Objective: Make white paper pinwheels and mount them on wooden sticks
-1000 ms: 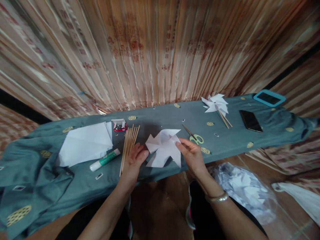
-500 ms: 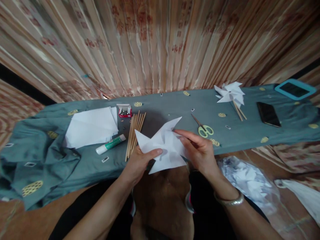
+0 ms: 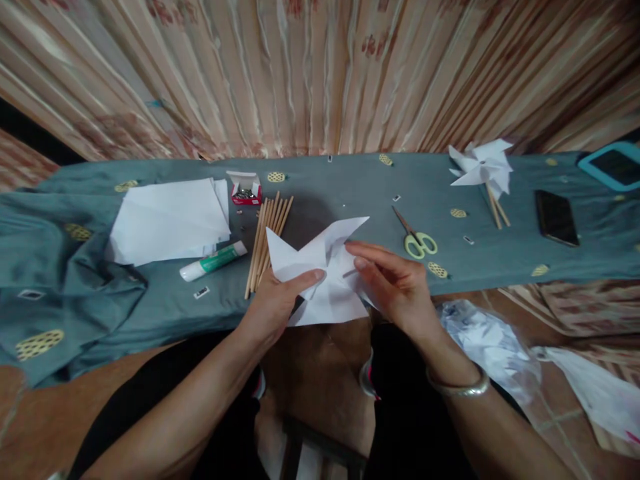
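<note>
A white paper pinwheel shape [image 3: 320, 263] is lifted just off the front edge of the table, held between both hands. My left hand [image 3: 274, 305] grips its left side with the thumb lying over the paper. My right hand [image 3: 395, 283] pinches the folded flaps near the paper's centre. Just left of the paper lies a bundle of wooden sticks [image 3: 267, 240] on the teal cloth [image 3: 350, 193].
On the cloth are a stack of white paper [image 3: 167, 220], a glue stick [image 3: 213, 261], a small red box of pins [image 3: 245, 189], green-handled scissors [image 3: 416, 238], a finished pinwheel on sticks [image 3: 481, 167], a black phone [image 3: 556, 217] and a blue-cased device [image 3: 614, 165]. A plastic bag of paper scraps [image 3: 483, 343] lies on the floor at right.
The paper pinwheel was raised off the cloth and drawn toward me, both hands keeping hold. My right fingers shifted to the paper's centre. The camera tilted lower.
</note>
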`<state>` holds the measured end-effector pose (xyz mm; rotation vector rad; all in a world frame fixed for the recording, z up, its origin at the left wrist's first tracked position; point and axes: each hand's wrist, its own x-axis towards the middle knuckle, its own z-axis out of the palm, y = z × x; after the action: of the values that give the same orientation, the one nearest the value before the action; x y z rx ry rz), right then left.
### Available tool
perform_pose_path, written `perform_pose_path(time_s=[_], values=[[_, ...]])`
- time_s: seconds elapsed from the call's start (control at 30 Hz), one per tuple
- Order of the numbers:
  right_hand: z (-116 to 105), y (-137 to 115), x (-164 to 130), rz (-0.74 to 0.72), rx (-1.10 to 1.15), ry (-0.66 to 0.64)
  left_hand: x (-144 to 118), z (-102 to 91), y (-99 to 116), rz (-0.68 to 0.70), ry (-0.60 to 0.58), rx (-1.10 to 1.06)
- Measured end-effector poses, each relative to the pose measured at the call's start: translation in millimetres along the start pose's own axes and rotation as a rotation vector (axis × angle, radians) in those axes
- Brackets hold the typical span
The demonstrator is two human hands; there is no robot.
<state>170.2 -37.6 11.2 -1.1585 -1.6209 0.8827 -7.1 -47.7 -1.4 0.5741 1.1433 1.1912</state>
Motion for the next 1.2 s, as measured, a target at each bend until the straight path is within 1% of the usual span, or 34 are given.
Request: perform_pose_path(time_s=[0.13,0.23,0.37,0.5,0.6,0.67,0.83,0.93,1.07,1.2], values=[[0,3,1,0.147,0.017,0.031,1,0.5,-1,0.011,-0.014,0.006],[-2,4,3,0.179,0.13,0.024,1,1.3,-3,0.016,0.006,0.022],[-7,5,6,0.285,0.31,-0.069,2,2.4,-5,0.02,0.022,0.035],[-8,5,7,0.374,0.361,-0.171,2,2.7,-5,0.031,-0.004,0.037],[-7,8,6,0.4,0.38,-0.218,1,3.5,-5,0.02,-0.012,0.034],[-5,12,5,0.382,0.355,-0.196,1,4.4,-5,-0.003,-0.014,0.035],[2,17,4,0.287,0.216,-0.05,3,5.0,-6,-0.006,-0.008,0.016],[7,16,3,0.26,0.184,0.013,5,3.3,-10,-0.001,-0.021,0.014],[12,13,1,0.271,0.144,0.048,7,2.3,-13,0.018,-0.024,-0.008],[14,11,-2,0.262,0.02,0.058,7,4.3,-12,0.037,-0.023,-0.011]])
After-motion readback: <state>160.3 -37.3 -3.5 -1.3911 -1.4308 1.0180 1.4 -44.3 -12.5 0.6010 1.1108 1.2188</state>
